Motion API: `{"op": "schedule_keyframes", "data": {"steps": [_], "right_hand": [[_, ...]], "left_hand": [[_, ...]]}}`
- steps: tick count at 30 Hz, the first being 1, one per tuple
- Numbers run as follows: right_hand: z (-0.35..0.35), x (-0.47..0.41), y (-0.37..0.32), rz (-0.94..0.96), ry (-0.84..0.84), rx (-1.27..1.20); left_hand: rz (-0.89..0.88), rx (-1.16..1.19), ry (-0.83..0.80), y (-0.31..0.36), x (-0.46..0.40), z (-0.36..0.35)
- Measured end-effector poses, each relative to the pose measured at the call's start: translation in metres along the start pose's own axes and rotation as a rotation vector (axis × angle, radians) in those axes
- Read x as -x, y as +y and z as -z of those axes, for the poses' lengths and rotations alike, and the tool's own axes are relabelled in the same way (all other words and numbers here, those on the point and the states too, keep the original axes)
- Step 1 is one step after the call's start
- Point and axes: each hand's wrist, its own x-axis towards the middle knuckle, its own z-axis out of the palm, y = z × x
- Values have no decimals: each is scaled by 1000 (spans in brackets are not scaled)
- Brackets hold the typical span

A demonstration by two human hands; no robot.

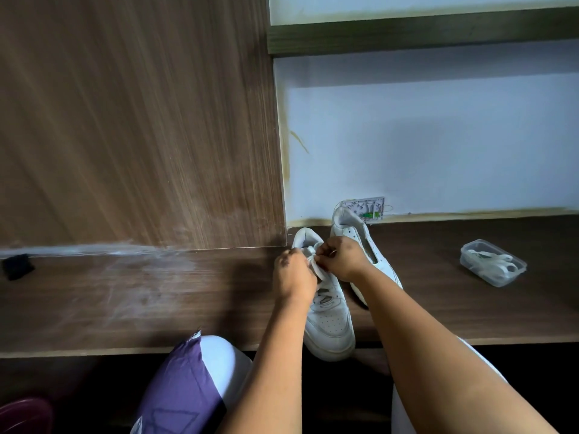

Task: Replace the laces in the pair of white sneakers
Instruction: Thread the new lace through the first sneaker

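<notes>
Two white sneakers stand on the dark wooden desk point(156, 296). The near sneaker point(329, 324) points its toe at me and overhangs the desk's front edge. Its white lace point(316, 267) crosses the eyelets and bunches at the top. My left hand point(291, 274) and my right hand point(340, 256) both pinch that lace at the top of the tongue, close together. The second sneaker point(369, 245) lies behind and to the right, partly hidden by my right wrist, with no lace that I can see.
A clear plastic box point(492, 262) holding white laces sits on the desk at the right. A wooden panel point(141, 120) rises at the back left, a pale wall point(438, 145) at the back right. A small black object point(17, 266) lies far left. My knees are below the desk.
</notes>
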Motion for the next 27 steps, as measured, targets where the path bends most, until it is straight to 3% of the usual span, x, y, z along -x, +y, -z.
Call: {"op": "schedule_keyframes", "data": {"steps": [11, 24, 27], "right_hand": [[-2, -1, -4, 160, -104, 225], [3, -5, -1, -49, -49, -3], [8, -3, -6, -102, 53, -147]], "left_hand": [[4, 35, 14, 7, 1, -1], [251, 461, 195, -5, 6, -14], [186, 559, 150, -7, 4, -10]]}}
